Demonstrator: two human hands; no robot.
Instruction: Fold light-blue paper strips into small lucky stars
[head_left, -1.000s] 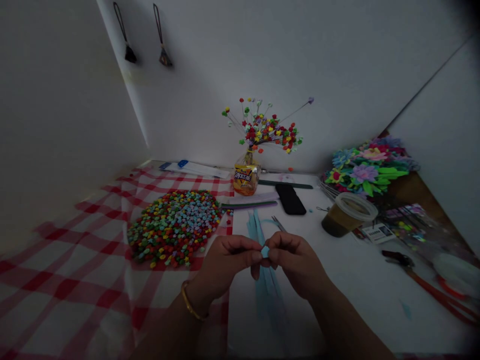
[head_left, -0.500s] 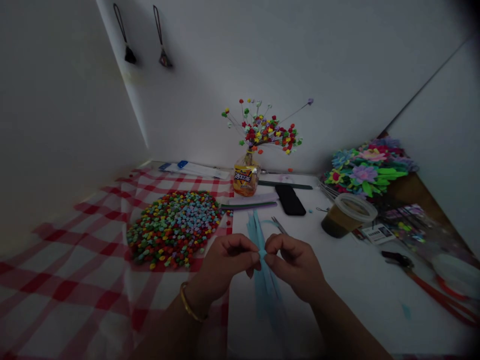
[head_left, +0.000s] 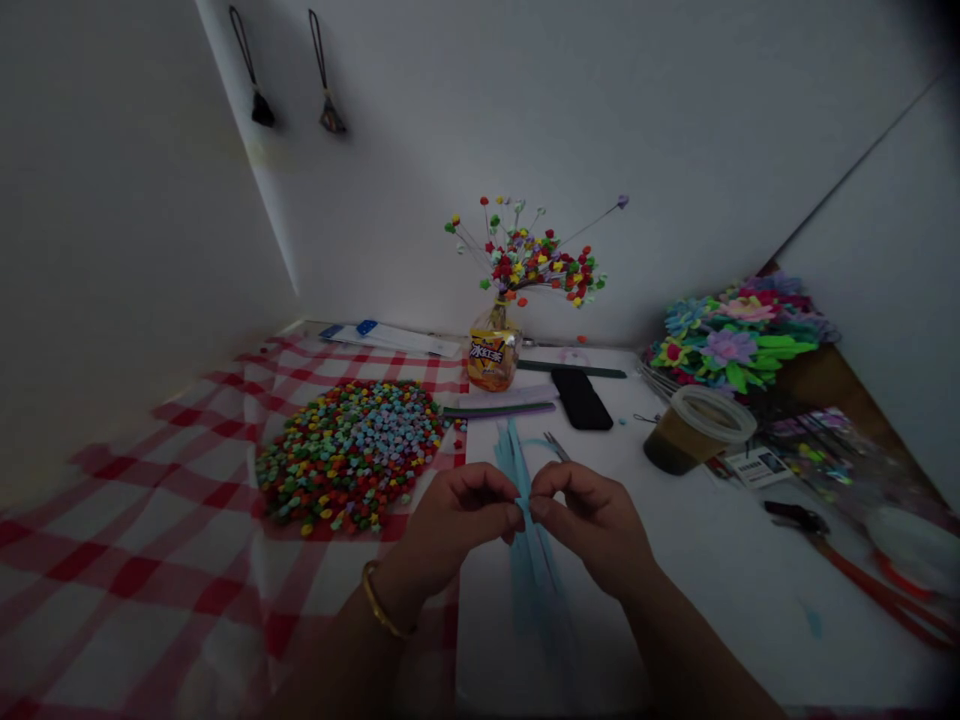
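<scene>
Via head cam I see long light-blue papery strips (head_left: 513, 452) lying under both hands, prob. for quick reach. Small light-blue folded paper piece (head_left: 524, 504) is btwn fingertips above them, prob. gripped two-sided for fine control: L hand (head_left: 454, 515) pinches one edge, R hand (head_left: 592, 520) opp. edge, w/ other fingers curled.

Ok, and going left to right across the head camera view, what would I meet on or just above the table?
Heap of multicoloured folded paper stars → left hand → small light-blue paper piece → right hand → clear plastic tub → orange-handled cutters.
</scene>
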